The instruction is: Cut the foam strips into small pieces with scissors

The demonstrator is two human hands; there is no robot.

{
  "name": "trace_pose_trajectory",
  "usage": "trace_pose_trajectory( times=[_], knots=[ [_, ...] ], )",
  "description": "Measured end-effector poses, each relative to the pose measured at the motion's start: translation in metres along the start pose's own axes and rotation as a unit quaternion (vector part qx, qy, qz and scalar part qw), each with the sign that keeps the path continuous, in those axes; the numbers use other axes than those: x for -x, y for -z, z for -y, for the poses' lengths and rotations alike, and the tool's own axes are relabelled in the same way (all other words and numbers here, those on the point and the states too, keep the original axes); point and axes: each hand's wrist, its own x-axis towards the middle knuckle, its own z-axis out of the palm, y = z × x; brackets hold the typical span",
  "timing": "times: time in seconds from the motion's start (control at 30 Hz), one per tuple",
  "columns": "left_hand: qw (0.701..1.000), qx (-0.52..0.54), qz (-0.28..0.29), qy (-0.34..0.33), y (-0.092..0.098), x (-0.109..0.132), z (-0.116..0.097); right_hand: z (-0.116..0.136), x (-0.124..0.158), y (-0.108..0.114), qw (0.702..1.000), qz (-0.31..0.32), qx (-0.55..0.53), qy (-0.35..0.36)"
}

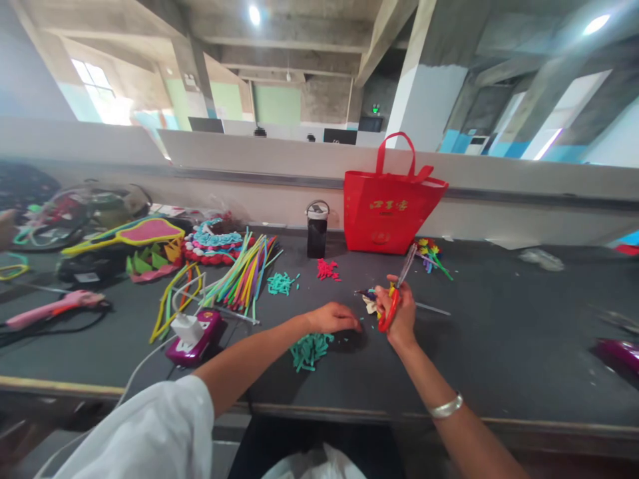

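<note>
My right hand (399, 311) is closed around red-handled scissors (394, 296) whose blades point up and away, above the dark table (499, 346). A small pale and purple piece (368, 301) lies just left of that hand. My left hand (333, 318) rests palm down on the table with its fingers curled together, next to a heap of green cut bits (309, 348). What its fingers pinch, if anything, I cannot make out.
A red tote bag (387, 209) and a black bottle (317, 229) stand at the back. Colourful pipe cleaners (239, 276), green bits (280, 283), red bits (327, 269), small flowers (430, 253), a pink glue gun (54, 307) and a purple power strip (196, 336) lie on the left.
</note>
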Motion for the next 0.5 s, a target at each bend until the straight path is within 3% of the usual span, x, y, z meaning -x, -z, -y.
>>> trace_pose_trajectory(
  times=[0.23, 0.37, 0.43, 0.5],
  knots=[
    [0.998, 0.009, -0.047, 0.042, -0.005, -0.015, -0.004, 0.018, -0.006, -0.007, 0.999, -0.005, 0.020, 0.044],
    [0.997, 0.042, 0.028, 0.056, -0.011, -0.007, -0.013, 0.017, -0.003, -0.006, 0.999, 0.006, 0.027, 0.035],
    [0.992, 0.071, 0.075, 0.067, -0.006, 0.008, -0.024, 0.016, 0.001, -0.003, 1.000, 0.014, 0.019, 0.020],
    [0.988, 0.094, 0.088, 0.081, 0.005, 0.026, -0.036, 0.016, 0.007, 0.001, 1.000, 0.016, 0.017, 0.007]
  ],
)
